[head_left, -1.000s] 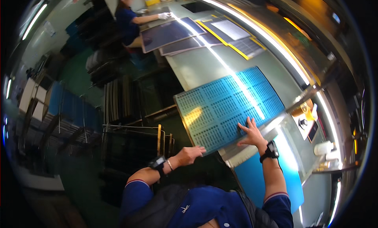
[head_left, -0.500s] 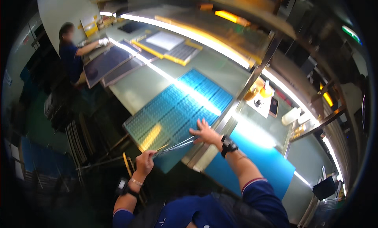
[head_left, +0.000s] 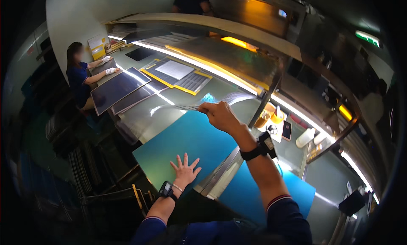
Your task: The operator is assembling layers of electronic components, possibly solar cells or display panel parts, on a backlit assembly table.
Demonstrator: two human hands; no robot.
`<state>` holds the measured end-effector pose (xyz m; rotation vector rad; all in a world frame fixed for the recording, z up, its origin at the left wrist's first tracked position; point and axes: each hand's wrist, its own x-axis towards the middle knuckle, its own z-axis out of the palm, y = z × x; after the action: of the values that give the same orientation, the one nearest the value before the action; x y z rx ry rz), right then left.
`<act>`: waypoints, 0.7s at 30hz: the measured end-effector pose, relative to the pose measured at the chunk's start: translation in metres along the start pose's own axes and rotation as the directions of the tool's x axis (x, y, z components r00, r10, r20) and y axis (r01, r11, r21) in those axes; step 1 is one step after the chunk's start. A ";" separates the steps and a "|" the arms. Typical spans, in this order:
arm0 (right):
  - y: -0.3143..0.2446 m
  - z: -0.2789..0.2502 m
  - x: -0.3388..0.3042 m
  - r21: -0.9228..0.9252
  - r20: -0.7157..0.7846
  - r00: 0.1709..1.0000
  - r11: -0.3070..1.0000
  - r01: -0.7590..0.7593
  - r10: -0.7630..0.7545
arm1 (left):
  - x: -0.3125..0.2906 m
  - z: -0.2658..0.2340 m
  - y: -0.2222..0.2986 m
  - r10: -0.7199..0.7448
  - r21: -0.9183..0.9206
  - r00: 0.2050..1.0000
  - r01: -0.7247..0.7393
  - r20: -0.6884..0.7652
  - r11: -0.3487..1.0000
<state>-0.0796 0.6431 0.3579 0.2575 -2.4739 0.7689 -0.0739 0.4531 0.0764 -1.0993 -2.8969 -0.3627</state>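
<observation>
My left hand [head_left: 185, 173] lies on a plain blue sheet [head_left: 169, 139], fingers spread wide and palm down. Above the sheet's far side, my right hand [head_left: 217, 115] is closed in a pinch on a clear patterned film [head_left: 186, 107]. The film bows out on both sides of my fingers, smeared by motion, so its full outline cannot be made out. Part of the blue sheet's far edge is hidden behind my right hand and the film.
Another blue sheet [head_left: 258, 190] lies at right, beyond a metal strip [head_left: 218, 171]. Dark framed panels [head_left: 121, 90] and a yellow-edged frame [head_left: 197, 85] lie farther left, beside a gloved co-worker [head_left: 78, 75]. A shelf post [head_left: 267, 96], bottles [head_left: 305, 137] and tape rolls [head_left: 265, 116] stand at right.
The patterned film has come up off the blue sheet. My left hand let go of its near edge and now rests flat; my right hand, open before, has moved away from me and grips the film.
</observation>
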 end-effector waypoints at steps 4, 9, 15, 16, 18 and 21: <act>-0.058 0.000 -0.072 -0.191 0.091 0.988 0.976 -0.101 0.121 | 0.011 -0.007 0.001 -0.034 0.015 0.997 0.033 0.069 0.999; -0.101 0.018 -0.187 -0.264 -0.119 0.993 0.963 -0.056 0.025 | 0.021 0.012 -0.016 -0.183 0.033 0.920 0.182 0.347 0.983; -0.107 0.002 -0.371 -0.426 -0.155 0.932 0.829 -0.363 0.329 | -0.104 -0.022 -0.026 0.277 -0.457 0.721 0.639 0.635 -0.618; -0.110 0.007 -0.395 -0.423 -0.145 0.910 0.807 -0.413 0.389 | -0.120 -0.033 -0.022 0.374 -0.322 0.645 0.701 0.667 -0.636; -0.122 0.020 -0.426 -0.427 -0.134 0.860 0.755 -0.498 0.492 | -0.137 -0.078 0.000 0.468 -0.202 0.468 0.835 0.749 -0.511; -0.131 0.046 -0.450 -0.367 -0.116 0.859 0.782 -0.503 0.498 | -0.147 -0.088 0.013 0.403 -0.248 0.329 0.938 0.854 -0.241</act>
<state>0.3214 0.5195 0.1439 -0.5788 -2.6394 0.4477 0.0396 0.3467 0.1491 0.7607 -2.8228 -3.7531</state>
